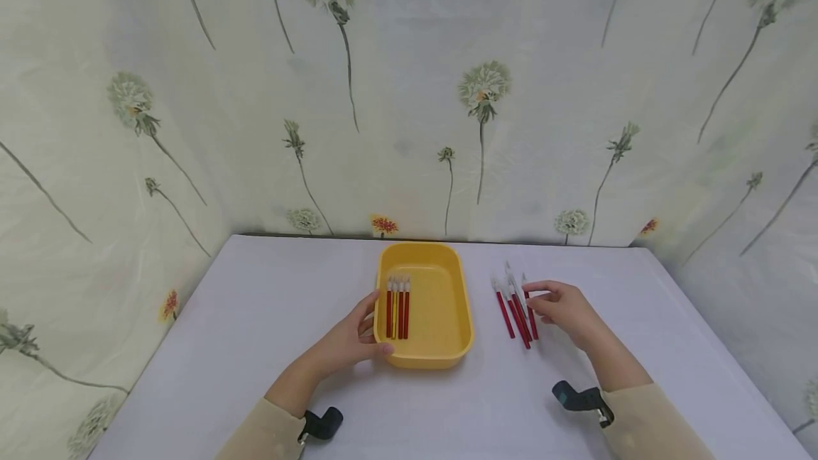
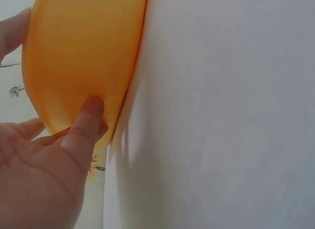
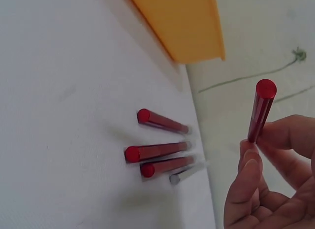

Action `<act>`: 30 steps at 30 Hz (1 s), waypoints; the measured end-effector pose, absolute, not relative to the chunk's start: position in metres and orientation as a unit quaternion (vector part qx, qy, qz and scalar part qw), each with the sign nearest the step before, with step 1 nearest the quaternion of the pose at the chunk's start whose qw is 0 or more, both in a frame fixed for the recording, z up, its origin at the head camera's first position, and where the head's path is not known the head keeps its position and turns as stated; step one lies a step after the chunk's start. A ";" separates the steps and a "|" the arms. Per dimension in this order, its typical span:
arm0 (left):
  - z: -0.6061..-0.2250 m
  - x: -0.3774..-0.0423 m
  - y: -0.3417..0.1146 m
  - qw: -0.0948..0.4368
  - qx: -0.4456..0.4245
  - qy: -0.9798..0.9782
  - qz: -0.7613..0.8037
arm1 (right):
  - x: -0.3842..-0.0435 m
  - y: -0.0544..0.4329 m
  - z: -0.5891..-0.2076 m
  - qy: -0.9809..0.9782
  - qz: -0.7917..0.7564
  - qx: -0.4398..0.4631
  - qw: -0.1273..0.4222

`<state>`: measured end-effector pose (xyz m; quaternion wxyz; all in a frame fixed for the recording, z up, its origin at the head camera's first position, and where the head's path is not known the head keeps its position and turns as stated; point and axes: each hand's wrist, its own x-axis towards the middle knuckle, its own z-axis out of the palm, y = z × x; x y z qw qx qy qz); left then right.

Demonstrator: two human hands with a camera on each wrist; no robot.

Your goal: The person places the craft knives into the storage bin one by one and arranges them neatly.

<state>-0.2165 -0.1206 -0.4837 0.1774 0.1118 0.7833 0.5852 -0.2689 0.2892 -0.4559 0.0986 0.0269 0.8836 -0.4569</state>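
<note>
Right hand (image 1: pixel 562 307), thumb and fingers pinching a red pen (image 3: pixel 259 113) to the right of the tray! It looks light and stiff, probably a touch slick, so mid-barrel seems the surest hold. Left hand (image 1: pixel 350 338) grips the yellow tray (image 1: pixel 441 311) at its near left corner. Four pens (image 1: pixel 400 314) lie side by side inside; more red pens (image 3: pixel 160 151) lie loose on the bench (image 1: pixel 281 289).

Orange tray (image 2: pixel 81 51) gripped at its outer wall by left hand (image 2: pixel 47 165) | tray rested on white worktop (image 2: pixel 221 115) | flowered backdrop (image 2: pixel 93 199) partly seen beyond worktop's edge
</note>
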 end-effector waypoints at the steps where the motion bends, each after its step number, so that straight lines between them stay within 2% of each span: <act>1: -0.483 -0.216 -0.121 0.178 0.114 0.782 0.587 | -0.268 0.287 -0.455 0.881 -0.462 0.025 0.098; 16: -0.481 -0.214 -0.122 0.181 0.119 0.779 0.589 | -0.263 0.253 -0.435 0.853 -0.513 0.028 0.092; 30: -0.484 -0.216 -0.122 0.181 0.113 0.781 0.586 | -0.267 0.205 -0.424 0.837 -0.535 0.004 0.114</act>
